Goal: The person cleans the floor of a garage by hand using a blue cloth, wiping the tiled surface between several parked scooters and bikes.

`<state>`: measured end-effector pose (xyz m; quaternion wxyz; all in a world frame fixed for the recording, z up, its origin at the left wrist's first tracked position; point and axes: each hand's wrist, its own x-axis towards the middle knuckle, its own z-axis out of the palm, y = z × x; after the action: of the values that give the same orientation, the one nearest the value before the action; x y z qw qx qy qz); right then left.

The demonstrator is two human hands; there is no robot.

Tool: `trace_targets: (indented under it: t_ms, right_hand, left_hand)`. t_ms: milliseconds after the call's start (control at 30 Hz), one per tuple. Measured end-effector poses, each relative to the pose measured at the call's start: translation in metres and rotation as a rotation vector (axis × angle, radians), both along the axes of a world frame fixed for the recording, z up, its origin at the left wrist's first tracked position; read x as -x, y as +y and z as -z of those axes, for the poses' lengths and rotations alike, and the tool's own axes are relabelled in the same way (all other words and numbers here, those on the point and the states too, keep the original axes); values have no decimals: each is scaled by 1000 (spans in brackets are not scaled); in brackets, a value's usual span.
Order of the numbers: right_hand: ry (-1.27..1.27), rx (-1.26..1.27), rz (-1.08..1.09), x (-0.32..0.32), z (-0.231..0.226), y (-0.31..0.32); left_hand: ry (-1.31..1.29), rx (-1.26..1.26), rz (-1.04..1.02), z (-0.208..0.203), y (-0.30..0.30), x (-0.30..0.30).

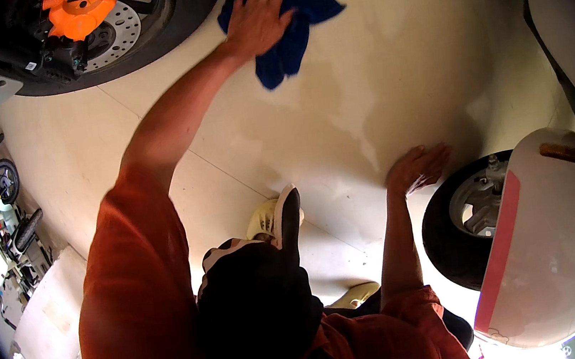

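One left hand (258,24) pressing flat, fingers extended, on a blue cloth (312,3) | cloth lying on the pale floor (240,142), near a large black tyre (198,7) | right hand (416,166) extending open, well apart from the left, near a small wheel (447,253) beside a white-and-pink shell (554,247) | whether it's touching floor, I'm not able to tell

The person is wearing a loose rust-orange top (125,285), its short sleeves (142,197) leaving both forearms (186,113) uncovered. The left hand (257,22) and the right hand (419,167) are showing bare. Below, pale yellowish shoes (262,220) are peeking out beside dark legwear (458,327).
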<state>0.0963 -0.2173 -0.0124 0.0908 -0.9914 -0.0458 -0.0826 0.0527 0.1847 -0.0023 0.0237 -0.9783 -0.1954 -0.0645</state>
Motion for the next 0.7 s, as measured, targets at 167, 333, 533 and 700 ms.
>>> trace_targets:
  t_ms: [167, 333, 533, 700]
  right_hand:
    - [17, 18, -28, -3, -1, 0]
    - [-32, 50, -19, -4, 0, 0]
    - [-57, 17, -38, -5, 3, -1]
    - [-131, 62, -88, -2, 10, -4]
  left_hand:
    - [23, 119, -89, 0, 37, -67]
    - [-132, 92, -54, 12, -7, -22]
    - [72, 289, 7, -22, -77, 131]
    - [134, 272, 17, -23, -85, 167]
